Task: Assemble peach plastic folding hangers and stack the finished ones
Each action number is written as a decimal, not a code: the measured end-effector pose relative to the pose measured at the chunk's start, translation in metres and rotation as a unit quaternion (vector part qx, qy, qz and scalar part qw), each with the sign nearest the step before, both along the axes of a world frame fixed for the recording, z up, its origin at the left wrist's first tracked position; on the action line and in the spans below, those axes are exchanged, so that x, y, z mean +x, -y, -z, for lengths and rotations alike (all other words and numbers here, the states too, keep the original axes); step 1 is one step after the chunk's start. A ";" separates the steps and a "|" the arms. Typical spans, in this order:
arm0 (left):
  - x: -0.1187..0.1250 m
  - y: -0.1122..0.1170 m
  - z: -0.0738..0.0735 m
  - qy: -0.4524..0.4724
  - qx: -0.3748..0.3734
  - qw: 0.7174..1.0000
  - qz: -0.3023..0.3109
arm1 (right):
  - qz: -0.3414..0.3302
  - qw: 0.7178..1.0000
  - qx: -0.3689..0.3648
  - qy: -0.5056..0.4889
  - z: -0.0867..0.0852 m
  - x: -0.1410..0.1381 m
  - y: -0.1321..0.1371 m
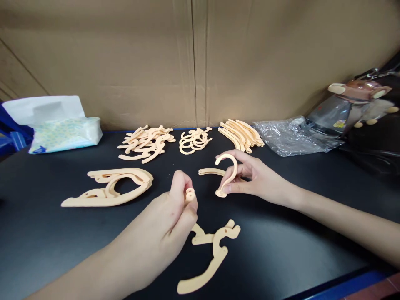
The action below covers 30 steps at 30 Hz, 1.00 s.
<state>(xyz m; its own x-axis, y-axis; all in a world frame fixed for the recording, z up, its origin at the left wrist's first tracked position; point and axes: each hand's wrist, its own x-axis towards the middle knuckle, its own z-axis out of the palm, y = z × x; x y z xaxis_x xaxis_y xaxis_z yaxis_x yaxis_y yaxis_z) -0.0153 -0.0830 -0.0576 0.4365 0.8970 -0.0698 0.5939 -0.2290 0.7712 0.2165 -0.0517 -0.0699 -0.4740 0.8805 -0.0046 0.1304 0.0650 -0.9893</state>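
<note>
Right hand [250, 177] gripped a cream hook [235, 166] low on its stem, apparently to leave the foot clear; left hand [171, 216] pinched a cream part [190, 194], its end exposed. Far on the tabletop [271, 250], loose hooks [196, 141] lay between branched pieces [150, 139] and curved strips [241, 135], presumably sorted by shape.

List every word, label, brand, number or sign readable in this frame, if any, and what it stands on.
None can be read.
Tissue pack: blue mark at its lower left, too blurred to read.
Gray container: small yellow sticker, too small to make out.
Pale hook in the right hand: no lettering visible.
</note>
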 end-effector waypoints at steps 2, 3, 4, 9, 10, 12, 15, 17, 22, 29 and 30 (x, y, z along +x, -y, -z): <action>0.000 -0.001 0.001 -0.006 0.023 1.000 0.016 | 0.013 1.000 -0.007 0.004 0.000 0.000 0.001; -0.001 -0.003 0.001 -0.009 0.032 0.999 0.033 | 0.017 1.000 -0.006 0.007 0.001 0.000 0.001; -0.001 -0.006 0.002 -0.010 0.041 0.998 0.051 | 0.020 1.000 -0.003 0.010 0.001 0.000 0.001; -0.004 -0.017 0.009 -0.028 0.070 0.995 0.069 | 0.005 0.998 0.050 0.022 0.003 0.000 0.003; -0.004 -0.018 0.009 -0.036 0.081 0.994 0.068 | 0.002 0.997 0.067 0.026 0.003 0.000 0.003; -0.003 -0.018 0.010 -0.054 0.101 0.991 0.075 | -0.006 0.993 0.105 0.047 0.003 0.000 0.004; -0.002 -0.015 0.009 -0.077 0.116 0.986 0.087 | -0.012 0.984 0.154 0.093 0.002 -0.002 0.006; -0.002 -0.013 0.009 -0.105 0.130 0.982 0.088 | -0.007 0.981 0.166 0.098 0.001 -0.003 0.007; -0.001 -0.013 0.014 -0.150 0.229 0.959 0.068 | -0.036 0.989 0.136 0.050 0.002 -0.006 0.010; -0.004 -0.020 0.018 -0.134 0.266 0.949 0.104 | -0.041 0.995 0.087 0.018 0.008 -0.008 0.009; -0.004 -0.020 0.018 -0.130 0.270 0.947 0.115 | -0.041 0.995 0.091 0.021 0.009 -0.008 0.009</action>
